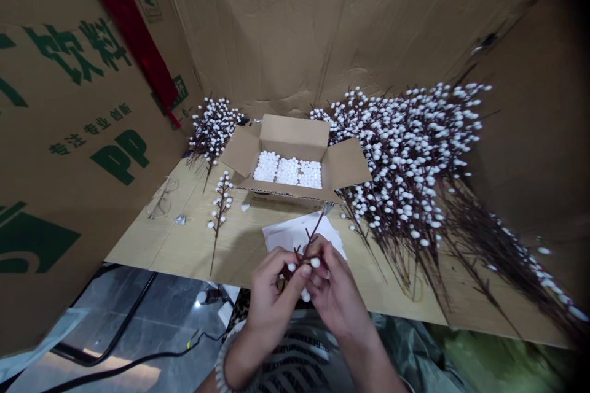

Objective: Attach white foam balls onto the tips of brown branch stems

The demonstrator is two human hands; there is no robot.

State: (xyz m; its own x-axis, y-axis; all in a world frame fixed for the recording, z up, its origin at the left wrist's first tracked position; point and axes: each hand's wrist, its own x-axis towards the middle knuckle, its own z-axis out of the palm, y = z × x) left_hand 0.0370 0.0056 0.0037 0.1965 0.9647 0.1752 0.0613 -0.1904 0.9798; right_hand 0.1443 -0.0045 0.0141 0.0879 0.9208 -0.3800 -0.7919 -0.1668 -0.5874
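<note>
- The left hand (271, 301) and right hand (334, 295) are pinching a thin brown berry stem (310, 238), fingers (295, 271) clamped together on it, just above the cardboard sheet (184, 239).
- Those close grips are keeping the stem steady.

An open cardboard box (295, 135) packed with white foam balls (288, 172) is flanked by heaped white-berried branches (405, 159). A single branch (221, 215), eyeglasses (159, 206) and a white paper sheet (288, 232) are laid on the cardboard tabletop (138, 242). A black cable (138, 362) is strung across the tiled floor (115, 313).
</note>
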